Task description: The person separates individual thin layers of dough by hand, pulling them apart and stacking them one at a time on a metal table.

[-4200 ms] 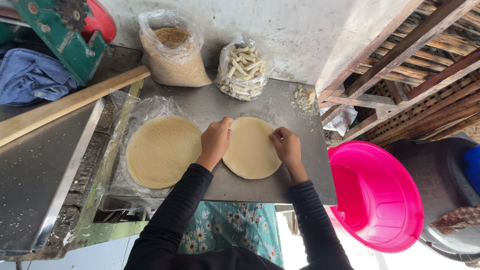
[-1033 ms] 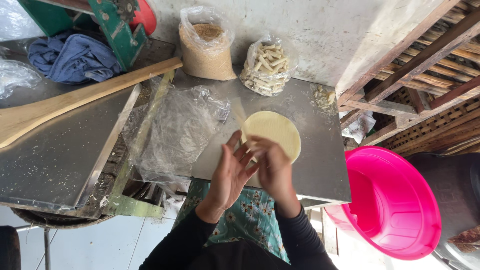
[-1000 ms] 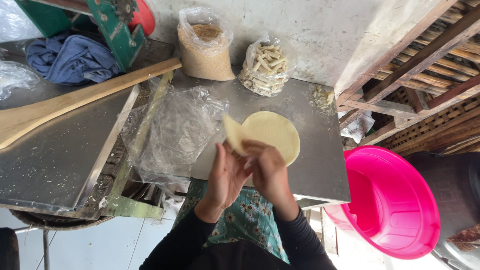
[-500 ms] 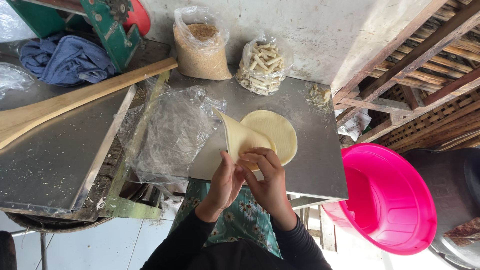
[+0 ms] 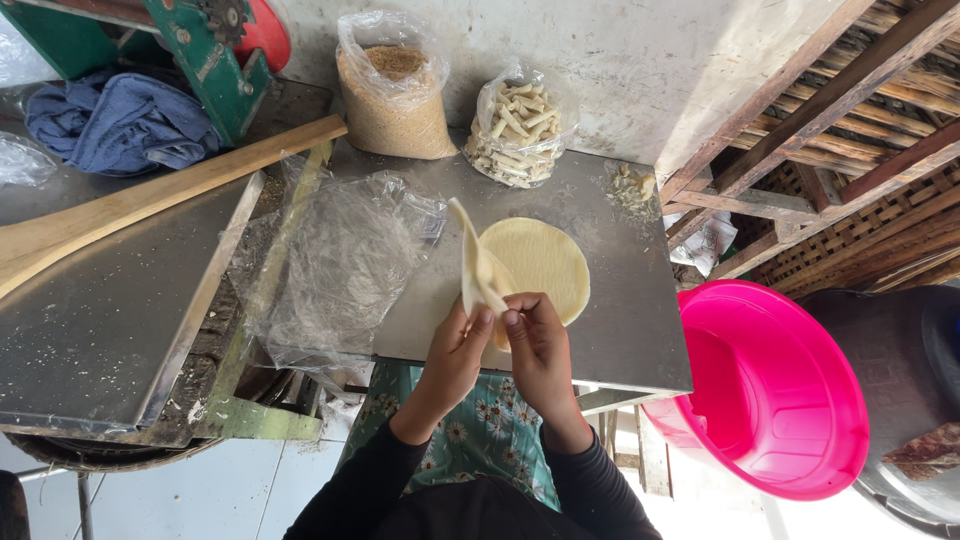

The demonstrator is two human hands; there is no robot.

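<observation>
I'm watching both hands working close together at the near edge of the metal tray [image 5: 640,330], w/ the left hand [image 5: 455,355] and right hand [image 5: 535,345] almost touching. Both are pinching the lower edge of a thin pale wrapper [image 5: 475,265], which is standing up off the stack just beyond the fingertips; the fingers are pressed together on it, not spread. The wrapper stack [image 5: 545,265] is lying flat just past the right hand, abt centre of the tray. My judgement on doing this step well: I'm thinking the peel needs to be going slow and even, w/ both pinches pulling at the same rate so the sheet isn't tearing, and lifting up and away from the stack rather than dragging across it; the sheet below may be sticking, so I'd be watching it. Counting now: 1 wrapper being lifted, 1 round stack under it (can't tell how many sheets are in it). Beyond the hands, 2 bags are sitting by the wall: a crumb bag [image 5: 395,90] and a bag of pale sticks [image 5: 518,125]. Left of the left hand, 1 crumpled plastic sheet [image 5: 340,265]; further left, 1 long wooden board [image 5: 150,200] and 1 blue cloth [image 5: 110,120]. Right of the right hand, 1 pink basin [image 5: 780,400].
</observation>
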